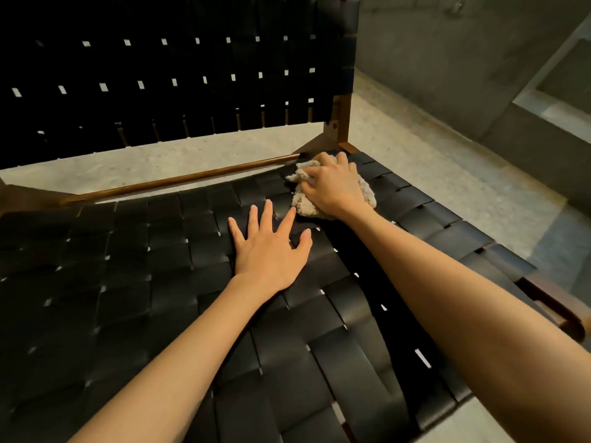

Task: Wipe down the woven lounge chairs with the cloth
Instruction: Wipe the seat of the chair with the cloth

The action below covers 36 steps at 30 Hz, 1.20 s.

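Observation:
A lounge chair with a black woven strap seat (134, 282) and a brown wooden frame fills the view. Its black woven backrest (166, 68) rises at the top. My right hand (332, 187) grips a crumpled beige cloth (302, 204) and presses it on the seat's far right corner, near the rear wooden rail (179, 180). My left hand (271, 244) lies flat on the seat with its fingers spread, just left of the cloth and a little nearer to me, holding nothing.
A pale concrete floor (415, 145) shows behind and to the right of the chair. A grey wall (463, 59) stands at the far right. The chair's wooden right arm end (569, 318) sticks out at the right edge.

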Motion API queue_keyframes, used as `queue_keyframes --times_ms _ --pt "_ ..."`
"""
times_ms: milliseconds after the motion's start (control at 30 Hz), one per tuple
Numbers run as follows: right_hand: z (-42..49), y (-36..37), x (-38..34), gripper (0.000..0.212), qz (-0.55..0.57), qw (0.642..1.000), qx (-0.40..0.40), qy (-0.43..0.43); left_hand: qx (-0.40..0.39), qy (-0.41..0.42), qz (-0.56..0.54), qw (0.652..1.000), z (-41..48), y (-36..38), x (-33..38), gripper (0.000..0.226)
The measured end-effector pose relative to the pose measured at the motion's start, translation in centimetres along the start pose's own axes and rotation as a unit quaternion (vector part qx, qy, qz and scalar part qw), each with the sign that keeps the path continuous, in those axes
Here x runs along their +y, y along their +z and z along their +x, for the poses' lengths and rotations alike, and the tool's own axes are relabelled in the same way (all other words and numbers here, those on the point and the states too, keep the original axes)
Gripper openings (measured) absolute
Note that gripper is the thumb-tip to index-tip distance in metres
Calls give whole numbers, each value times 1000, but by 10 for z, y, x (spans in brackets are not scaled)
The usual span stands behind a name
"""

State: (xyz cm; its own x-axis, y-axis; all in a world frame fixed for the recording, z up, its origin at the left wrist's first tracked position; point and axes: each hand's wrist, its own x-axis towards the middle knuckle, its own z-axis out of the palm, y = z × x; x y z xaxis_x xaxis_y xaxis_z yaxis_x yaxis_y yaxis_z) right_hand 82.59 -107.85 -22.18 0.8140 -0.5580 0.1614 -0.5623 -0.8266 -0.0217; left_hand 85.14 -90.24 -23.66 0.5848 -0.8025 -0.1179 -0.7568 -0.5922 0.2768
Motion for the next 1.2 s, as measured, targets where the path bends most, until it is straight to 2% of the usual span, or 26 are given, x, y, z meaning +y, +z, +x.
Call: queue_keyframes --times_ms 167,400,467,567,833,1033,1200 --pt "40 16 1 40 5 1000 13 8 17 1 -12 1000 8 6 -5 62" --pt "61 11 21 36 -22 992 30 121 16 -6 -45 999 7 8 -5 62" --pt "59 6 27 36 -28 988 19 148 20 -4 -42 999 7 9 -7 62" --pt "47 0 31 38 -33 990 -7 139 30 -3 -35 999 8 11 -7 62" --pt "-31 -42 43 39 -32 990 -35 130 46 -16 -43 998 -1 -1 -6 57" --pt "-121 -89 53 37 -26 988 -30 146 -33 -14 -24 999 -44 -8 -6 55" --pt "-184 -115 63 35 -43 985 -12 169 -47 -15 -27 998 -73 -16 0 55"
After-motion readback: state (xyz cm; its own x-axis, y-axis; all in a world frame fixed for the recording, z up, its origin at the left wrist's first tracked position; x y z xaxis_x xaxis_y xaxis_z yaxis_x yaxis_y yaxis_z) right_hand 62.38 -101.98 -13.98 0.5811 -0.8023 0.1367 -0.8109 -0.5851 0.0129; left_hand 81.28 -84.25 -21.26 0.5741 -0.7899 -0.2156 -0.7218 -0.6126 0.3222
